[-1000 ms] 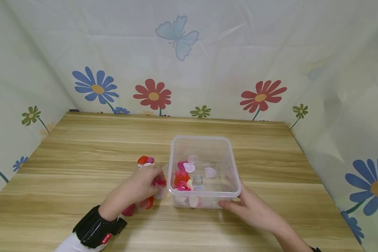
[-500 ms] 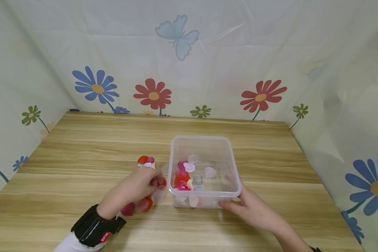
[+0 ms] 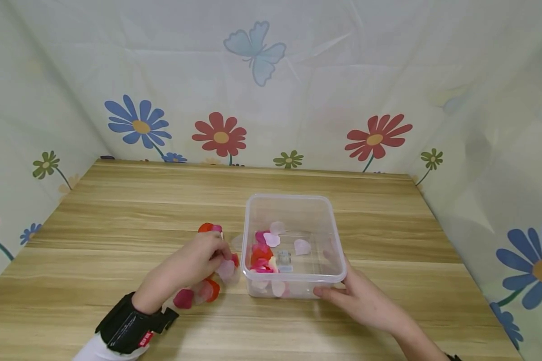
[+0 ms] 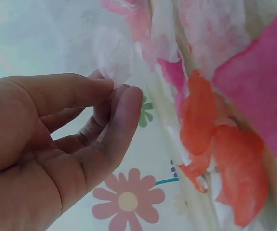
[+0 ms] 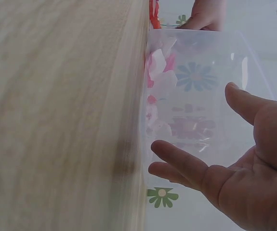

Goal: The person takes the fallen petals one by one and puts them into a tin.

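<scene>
The left wrist view shows the left grip (image 4: 56, 168) narrow, thumb and fingertips drawn together on the edge of a pale petal (image 4: 114, 55) that stands out beyond them. In the head view, loose petals (image 3: 183, 299) lie on the tabletop (image 3: 117, 225) around this grip, and the clear box (image 3: 293, 277) stands just to its right, with boxed petals (image 3: 262, 253) mostly in the half nearer it. The right grip (image 3: 361, 301) is wide, thumb and fingers spread about the box's near right corner. The pale petal looks thin and light, so a slackened pinch could drop it and too hard a one crease it. Sweeping the left grip low might scatter its neighbours; a push from the right grip could slide the box into them.
</scene>
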The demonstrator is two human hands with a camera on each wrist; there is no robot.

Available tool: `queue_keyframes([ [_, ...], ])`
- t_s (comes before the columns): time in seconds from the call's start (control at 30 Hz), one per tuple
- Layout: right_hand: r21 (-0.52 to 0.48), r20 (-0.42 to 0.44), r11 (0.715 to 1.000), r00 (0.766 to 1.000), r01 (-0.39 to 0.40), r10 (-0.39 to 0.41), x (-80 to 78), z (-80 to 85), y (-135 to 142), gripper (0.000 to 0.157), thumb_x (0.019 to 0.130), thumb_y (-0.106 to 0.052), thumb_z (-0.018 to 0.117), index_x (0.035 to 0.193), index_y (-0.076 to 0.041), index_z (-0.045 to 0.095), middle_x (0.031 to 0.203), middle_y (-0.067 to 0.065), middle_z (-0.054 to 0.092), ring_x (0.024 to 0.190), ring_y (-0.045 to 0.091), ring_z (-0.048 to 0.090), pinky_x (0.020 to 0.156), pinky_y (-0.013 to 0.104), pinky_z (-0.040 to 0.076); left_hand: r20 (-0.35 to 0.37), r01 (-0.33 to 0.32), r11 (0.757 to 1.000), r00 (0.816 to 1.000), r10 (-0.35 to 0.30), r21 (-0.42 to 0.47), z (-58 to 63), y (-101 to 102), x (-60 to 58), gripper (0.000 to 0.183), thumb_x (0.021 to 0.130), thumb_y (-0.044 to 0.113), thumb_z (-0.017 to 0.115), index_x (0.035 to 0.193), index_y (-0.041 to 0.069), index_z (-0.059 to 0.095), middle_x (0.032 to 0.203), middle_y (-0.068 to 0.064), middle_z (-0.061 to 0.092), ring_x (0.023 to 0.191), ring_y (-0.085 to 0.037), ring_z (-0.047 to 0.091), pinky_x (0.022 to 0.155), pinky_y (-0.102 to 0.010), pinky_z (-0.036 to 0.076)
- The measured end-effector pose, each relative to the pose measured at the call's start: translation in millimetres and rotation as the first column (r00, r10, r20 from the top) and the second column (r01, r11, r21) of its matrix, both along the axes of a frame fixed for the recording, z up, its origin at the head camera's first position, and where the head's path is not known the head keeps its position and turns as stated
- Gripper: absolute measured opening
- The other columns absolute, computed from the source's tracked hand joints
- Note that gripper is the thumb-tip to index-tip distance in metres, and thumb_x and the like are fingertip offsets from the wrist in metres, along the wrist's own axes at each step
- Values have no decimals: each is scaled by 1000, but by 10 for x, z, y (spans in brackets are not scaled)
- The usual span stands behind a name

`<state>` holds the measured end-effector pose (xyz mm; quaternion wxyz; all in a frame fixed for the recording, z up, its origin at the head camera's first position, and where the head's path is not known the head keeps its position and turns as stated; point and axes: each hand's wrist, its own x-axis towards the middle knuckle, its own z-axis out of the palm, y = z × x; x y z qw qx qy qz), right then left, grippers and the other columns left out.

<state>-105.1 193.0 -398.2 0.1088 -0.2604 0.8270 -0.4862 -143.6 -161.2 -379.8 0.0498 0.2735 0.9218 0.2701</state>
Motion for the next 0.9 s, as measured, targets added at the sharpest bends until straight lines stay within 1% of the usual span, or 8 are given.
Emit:
queue_keyframes([
  [0.13,-1,-9,1000,1000,-4,4,8,5,2,80,94,-22,69,155,-25,18,133,7,53,116,20,58,96,30,42,-60,-5,999,998,8,37,58,-10,-2,18,84,-9,64,88,7,71,83,4,57,75,-12,52,64,-18,46],
  [0.3,4,-20,1000,1000,-10,10,11,10,-1,78,94,-23,69,154,-24,19,130,7,56,115,19,58,96,29,42,-82,-77,993,993,84,87,183,-7,26,15,87,-5,69,92,9,72,89,3,57,78,-12,55,68,-16,48],
  [0.4,2,-22,1000,1000,-11,11,12,8,-2,78,94,-22,69,154,-24,19,129,6,57,115,19,59,96,28,42,-122,-112,985,984,129,134,262,9,48,15,86,-3,72,94,10,72,92,4,58,79,-11,57,71,-15,49],
  [0.5,-2,-16,1000,1000,-5,5,12,4,-3,79,94,-22,69,155,-24,18,130,6,56,115,19,59,96,28,42,-185,-122,974,970,158,190,332,28,64,16,85,-2,74,94,11,72,91,5,57,78,-10,57,70,-16,49],
  [0.7,-15,0,1000,1000,3,-3,20,3,-5,81,93,-21,70,155,-25,17,136,9,50,117,23,57,95,30,43,-301,-98,954,936,185,282,438,83,92,16,84,-1,76,94,11,74,91,7,57,77,-7,58,70,-16,50],
  [0.8,-13,14,1000,1000,12,-11,18,1,-5,81,93,-22,70,155,-26,18,136,9,50,117,23,56,95,31,43,-349,-64,946,920,179,317,475,119,107,16,83,-1,77,95,11,75,92,8,57,79,-6,59,71,-16,50],
  [0.9,-9,16,1000,1000,12,-11,14,-2,-4,81,93,-23,70,155,-26,18,136,8,51,117,22,57,95,31,43,-383,-10,936,911,153,351,497,164,118,17,82,-2,77,95,10,75,93,8,57,81,-6,59,72,-17,50],
])
